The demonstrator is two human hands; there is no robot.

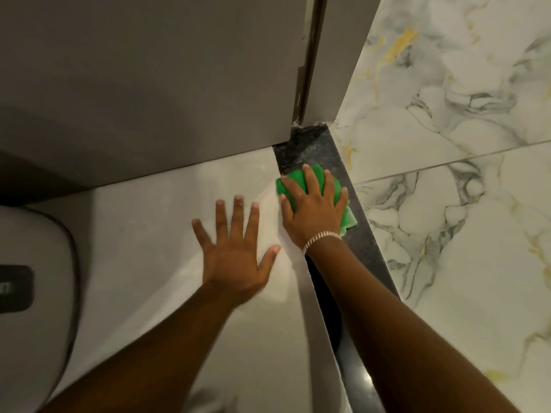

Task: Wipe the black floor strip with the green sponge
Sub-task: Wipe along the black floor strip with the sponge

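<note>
The black floor strip (pixel 320 150) ends against a grey wall panel (pixel 149 70) and door frame (pixel 310 61), so there is no room past its far end. A short bare stretch lies open between that corner and the green sponge (pixel 301 181). The right hand (pixel 313 210) presses flat on the sponge, and its forearm covers much of the near strip. The left hand (pixel 235 254) lies spread on the plain floor (pixel 149 219) beside it. The marble floor (pixel 447 234) on the right is open. A white fixture (pixel 32 263), perhaps a toilet, crowds the left edge.
</note>
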